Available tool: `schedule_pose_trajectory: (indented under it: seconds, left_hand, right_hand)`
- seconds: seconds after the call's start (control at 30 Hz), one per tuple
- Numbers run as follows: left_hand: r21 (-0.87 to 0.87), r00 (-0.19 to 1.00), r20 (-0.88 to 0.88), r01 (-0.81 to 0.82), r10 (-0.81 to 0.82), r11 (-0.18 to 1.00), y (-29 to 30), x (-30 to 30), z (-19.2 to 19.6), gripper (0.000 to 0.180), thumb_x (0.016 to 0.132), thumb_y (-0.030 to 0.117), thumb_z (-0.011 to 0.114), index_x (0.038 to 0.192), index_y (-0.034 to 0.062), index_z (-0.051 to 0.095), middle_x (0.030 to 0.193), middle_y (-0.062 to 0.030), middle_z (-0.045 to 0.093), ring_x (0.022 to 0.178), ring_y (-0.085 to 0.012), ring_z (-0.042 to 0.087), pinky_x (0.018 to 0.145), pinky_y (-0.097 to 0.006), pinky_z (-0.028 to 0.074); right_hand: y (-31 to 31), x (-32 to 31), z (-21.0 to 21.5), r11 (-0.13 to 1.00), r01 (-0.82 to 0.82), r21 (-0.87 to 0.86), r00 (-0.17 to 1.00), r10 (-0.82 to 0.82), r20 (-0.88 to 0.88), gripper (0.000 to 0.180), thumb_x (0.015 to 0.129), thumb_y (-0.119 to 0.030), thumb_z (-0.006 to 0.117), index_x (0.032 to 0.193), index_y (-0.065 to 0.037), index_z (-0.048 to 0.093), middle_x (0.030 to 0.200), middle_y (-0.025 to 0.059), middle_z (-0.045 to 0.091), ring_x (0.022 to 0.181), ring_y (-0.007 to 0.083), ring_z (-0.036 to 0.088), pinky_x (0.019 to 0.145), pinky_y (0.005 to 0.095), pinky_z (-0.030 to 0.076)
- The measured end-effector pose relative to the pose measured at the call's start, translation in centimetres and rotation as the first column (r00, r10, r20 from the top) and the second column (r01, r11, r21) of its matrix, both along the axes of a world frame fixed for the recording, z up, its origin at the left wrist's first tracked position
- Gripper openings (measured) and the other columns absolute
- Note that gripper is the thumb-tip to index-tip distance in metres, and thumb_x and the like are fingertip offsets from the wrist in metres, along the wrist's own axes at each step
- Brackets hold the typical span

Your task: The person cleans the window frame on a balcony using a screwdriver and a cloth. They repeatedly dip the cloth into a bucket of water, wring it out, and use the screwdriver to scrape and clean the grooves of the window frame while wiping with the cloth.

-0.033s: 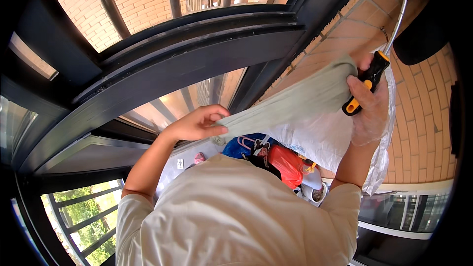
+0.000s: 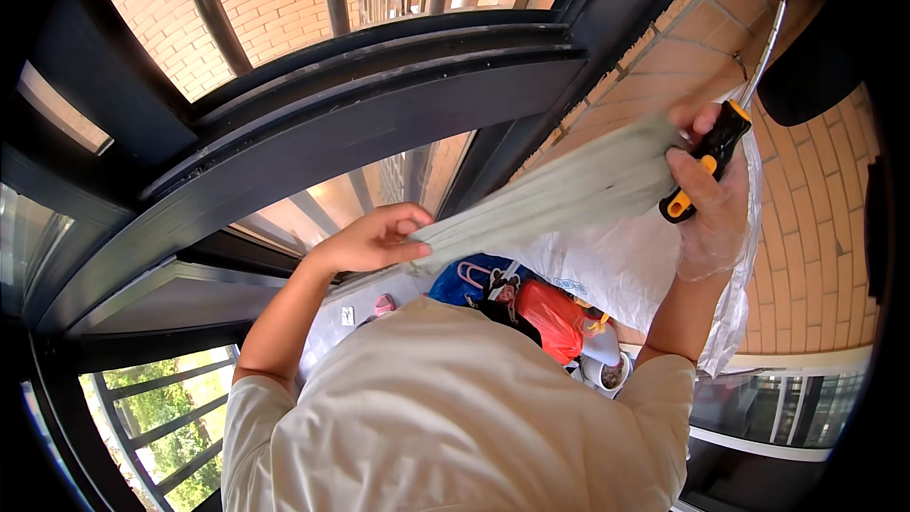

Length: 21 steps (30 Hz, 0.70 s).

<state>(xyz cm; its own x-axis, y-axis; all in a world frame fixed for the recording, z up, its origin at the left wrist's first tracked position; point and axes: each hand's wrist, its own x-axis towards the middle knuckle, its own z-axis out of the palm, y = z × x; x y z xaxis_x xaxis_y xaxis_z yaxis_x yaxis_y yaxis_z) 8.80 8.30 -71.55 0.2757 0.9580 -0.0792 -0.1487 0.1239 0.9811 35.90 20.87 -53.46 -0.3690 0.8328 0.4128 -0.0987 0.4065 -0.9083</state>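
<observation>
A pale grey-green cloth [image 2: 559,192] is stretched slantwise between my hands, its right end higher. My left hand [image 2: 372,239] pinches the narrow left end between thumb and fingers. My right hand [image 2: 713,213], dusty and pale, grips the other end of the cloth together with a screwdriver [image 2: 713,156]. That tool has a black and yellow handle, and its metal shaft points up and to the right. Part of the right fingers is hidden behind the handle and cloth.
Ahead runs a dark metal window frame [image 2: 379,123] with bars beyond it. At right, a silvery white sheet [image 2: 607,270] hangs by the brick wall [image 2: 806,256]. Below lie a red plastic bag [image 2: 550,320], a blue bag [image 2: 450,284] and a white pot [image 2: 607,372].
The cloth has shifted slightly and its upper right edge hangs differently. My left hand has moved a touch to the left; both hands keep their hold.
</observation>
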Motion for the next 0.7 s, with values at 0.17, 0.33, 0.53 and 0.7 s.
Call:
schedule_pose_trajectory:
  seconds: [0.17, 0.33, 0.53, 0.7]
  left_hand:
    - [0.070, 0.993, -0.055, -0.096, 0.100, 0.993, -2.9, -2.8, -0.6, 0.008, 0.088, 0.008, 0.058, 0.091, 0.0010, 0.058, 0.081, 0.0005, 0.056, 0.076, -0.0047, 0.048, 0.067, -0.021, 0.040]
    - [0.026, 0.984, -0.014, -0.179, 0.179, 0.984, -5.8, -3.8, 3.1, 0.032, 0.082, 0.004, 0.063, 0.112, 0.0028, 0.053, 0.085, 0.0009, 0.052, 0.077, -0.0057, 0.045, 0.068, -0.021, 0.039]
    - [0.350, 0.756, -0.404, -0.393, 0.515, 0.850, -9.4, -3.4, 9.1, 0.031, 0.068, 0.001, 0.073, 0.098, 0.0022, 0.064, 0.088, -0.0049, 0.058, 0.077, -0.0126, 0.054, 0.067, -0.025, 0.041]
    - [0.647, 0.631, -0.403, -0.316, 0.663, 0.694, -9.8, -3.4, 15.0, 0.010, 0.071, 0.004, 0.067, 0.080, 0.0002, 0.064, 0.090, -0.0117, 0.056, 0.074, -0.0157, 0.051, 0.068, -0.026, 0.041]
  right_hand:
    - [0.5, 0.5, -1.0, 0.996, -0.082, -0.045, 0.997, 0.082, 0.002, 0.039, 0.070, -0.001, 0.065, 0.104, -0.007, 0.049, 0.099, 0.0090, 0.060, 0.087, 0.0139, 0.056, 0.081, 0.0241, 0.044]
    - [1.0, 0.8, -1.6, 0.989, -0.127, 0.073, 0.940, 0.097, 0.326, 0.036, 0.072, 0.005, 0.058, 0.107, -0.002, 0.052, 0.097, 0.0082, 0.062, 0.091, 0.0157, 0.058, 0.085, 0.0281, 0.044]
    - [0.3, -0.4, -1.8, 0.926, -0.145, 0.347, 0.753, -0.124, 0.646, 0.028, 0.073, 0.004, 0.060, 0.101, 0.001, 0.054, 0.094, 0.0079, 0.061, 0.083, 0.0121, 0.059, 0.079, 0.0271, 0.046]
    - [0.9, -1.6, -0.6, 0.929, -0.225, 0.294, 0.888, 0.071, 0.455, 0.024, 0.074, 0.005, 0.057, 0.097, 0.000, 0.052, 0.088, 0.0070, 0.061, 0.083, 0.0134, 0.059, 0.077, 0.0270, 0.046]
